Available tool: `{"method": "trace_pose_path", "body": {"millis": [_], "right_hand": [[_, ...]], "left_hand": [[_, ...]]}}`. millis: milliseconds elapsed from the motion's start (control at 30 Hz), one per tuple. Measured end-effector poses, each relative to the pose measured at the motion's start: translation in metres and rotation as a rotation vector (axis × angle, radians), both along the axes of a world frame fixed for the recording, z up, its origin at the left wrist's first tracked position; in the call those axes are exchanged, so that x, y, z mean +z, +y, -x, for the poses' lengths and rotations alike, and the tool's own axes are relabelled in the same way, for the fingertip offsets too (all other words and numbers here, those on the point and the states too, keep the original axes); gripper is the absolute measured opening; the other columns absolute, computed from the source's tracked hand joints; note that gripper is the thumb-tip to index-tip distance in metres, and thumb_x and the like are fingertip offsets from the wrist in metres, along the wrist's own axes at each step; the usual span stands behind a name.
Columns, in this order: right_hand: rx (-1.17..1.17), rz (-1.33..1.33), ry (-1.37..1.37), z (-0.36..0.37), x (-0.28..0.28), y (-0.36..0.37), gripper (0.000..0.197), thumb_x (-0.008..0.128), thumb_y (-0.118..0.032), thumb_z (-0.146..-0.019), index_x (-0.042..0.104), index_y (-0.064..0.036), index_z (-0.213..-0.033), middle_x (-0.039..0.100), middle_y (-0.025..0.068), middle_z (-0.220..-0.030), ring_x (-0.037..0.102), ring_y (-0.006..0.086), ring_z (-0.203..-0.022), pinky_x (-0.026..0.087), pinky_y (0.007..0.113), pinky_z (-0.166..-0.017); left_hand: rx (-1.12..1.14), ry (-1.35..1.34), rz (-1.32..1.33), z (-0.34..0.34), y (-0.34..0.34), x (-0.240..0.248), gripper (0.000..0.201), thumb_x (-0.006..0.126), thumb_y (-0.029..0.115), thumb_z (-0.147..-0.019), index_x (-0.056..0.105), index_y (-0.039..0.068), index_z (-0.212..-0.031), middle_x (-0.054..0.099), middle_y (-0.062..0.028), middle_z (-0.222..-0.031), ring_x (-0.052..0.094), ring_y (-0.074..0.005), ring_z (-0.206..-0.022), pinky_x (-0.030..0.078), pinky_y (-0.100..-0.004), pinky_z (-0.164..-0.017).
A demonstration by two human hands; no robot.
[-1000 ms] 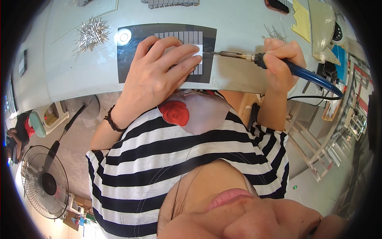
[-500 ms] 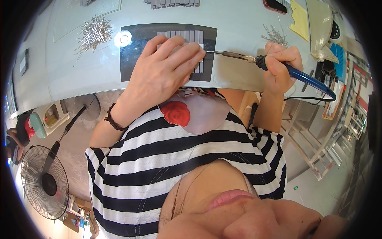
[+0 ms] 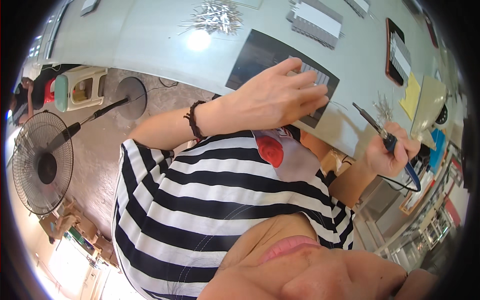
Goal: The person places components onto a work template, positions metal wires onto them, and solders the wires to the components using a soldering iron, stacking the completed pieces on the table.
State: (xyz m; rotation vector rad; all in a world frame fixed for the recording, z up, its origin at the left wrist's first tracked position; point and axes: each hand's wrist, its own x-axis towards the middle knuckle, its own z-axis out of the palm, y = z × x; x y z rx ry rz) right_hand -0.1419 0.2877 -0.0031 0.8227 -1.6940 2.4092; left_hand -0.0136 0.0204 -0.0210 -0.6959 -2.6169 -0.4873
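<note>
Soldering iron (image 3: 369, 119) off the grey strips (image 3: 321, 77); finished share hidden.
Left hand (image 3: 286, 95) spread over them; right hand (image 3: 393, 150) grips the iron.

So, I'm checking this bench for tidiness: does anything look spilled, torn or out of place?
Mildly: the silver strips lie in a splayed heap beyond and left of the dark mat, unaligned, and the yellow sheet at right has a ragged edge, as if torn.

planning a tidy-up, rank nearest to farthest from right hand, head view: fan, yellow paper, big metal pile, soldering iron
1. Soldering iron: held in the right hand
2. Yellow paper: ahead, slightly right
3. Big metal pile: well to the left
4. Fan: far left
</note>
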Motion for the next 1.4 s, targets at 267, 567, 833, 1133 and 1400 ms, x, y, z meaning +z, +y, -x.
{"method": "trace_pose_path", "body": {"millis": [267, 567, 833, 1133, 1400], "right_hand": [[-0.035, 0.013, 0.040, -0.008, 0.008, -0.015, 0.012, 0.054, -0.011, -0.080, 0.043, -0.0081, -0.082, 0.039, 0.0055, -0.054, 0.034, 0.0157, -0.048, 0.028, 0.036, -0.053], [0.148, -0.062, 0.052, -0.026, 0.002, -0.063, 0.013, 0.054, 0.000, -0.079, 0.043, -0.0013, -0.086, 0.046, 0.0092, -0.059, 0.034, 0.0142, -0.049, 0.027, 0.034, -0.050], [0.013, -0.248, 0.098, -0.040, 0.000, -0.081, 0.013, 0.051, 0.007, -0.081, 0.042, -0.0025, -0.081, 0.039, 0.0035, -0.056, 0.027, 0.0100, -0.048, 0.024, 0.031, -0.051], [0.009, -0.286, 0.006, -0.045, 0.001, -0.083, 0.015, 0.053, 0.008, -0.079, 0.042, -0.0026, -0.078, 0.039, 0.0027, -0.055, 0.028, 0.0090, -0.047, 0.026, 0.031, -0.052], [0.041, -0.340, 0.019, -0.048, 0.002, -0.084, 0.016, 0.056, 0.010, -0.077, 0.045, -0.0012, -0.078, 0.041, 0.0038, -0.056, 0.033, 0.0108, -0.048, 0.028, 0.031, -0.053]], "left_hand": [[0.517, 0.056, 0.041, -0.043, -0.085, 0.001, 0.027, 0.076, 0.020, -0.083, 0.069, 0.015, -0.109, 0.064, 0.0004, -0.103, 0.060, -0.0203, -0.098, 0.042, -0.0381, -0.091], [0.347, -0.087, -0.004, -0.048, -0.058, -0.001, 0.042, 0.074, 0.037, -0.085, 0.069, 0.013, -0.120, 0.061, 0.0003, -0.121, 0.055, -0.0214, -0.110, 0.040, -0.0378, -0.093], [0.339, -0.069, -0.029, -0.045, -0.036, -0.012, 0.048, 0.075, 0.041, -0.086, 0.069, 0.014, -0.125, 0.063, 0.0006, -0.124, 0.055, -0.0227, -0.110, 0.040, -0.0382, -0.094], [0.365, -0.012, -0.018, -0.043, -0.031, -0.012, 0.040, 0.072, 0.037, -0.088, 0.071, 0.012, -0.119, 0.063, 0.0041, -0.120, 0.055, -0.0176, -0.108, 0.040, -0.0336, -0.092], [0.369, -0.024, 0.005, -0.044, -0.029, -0.014, 0.045, 0.075, 0.037, -0.086, 0.071, 0.015, -0.125, 0.065, 0.0028, -0.122, 0.056, -0.0212, -0.106, 0.040, -0.0367, -0.093]]}}
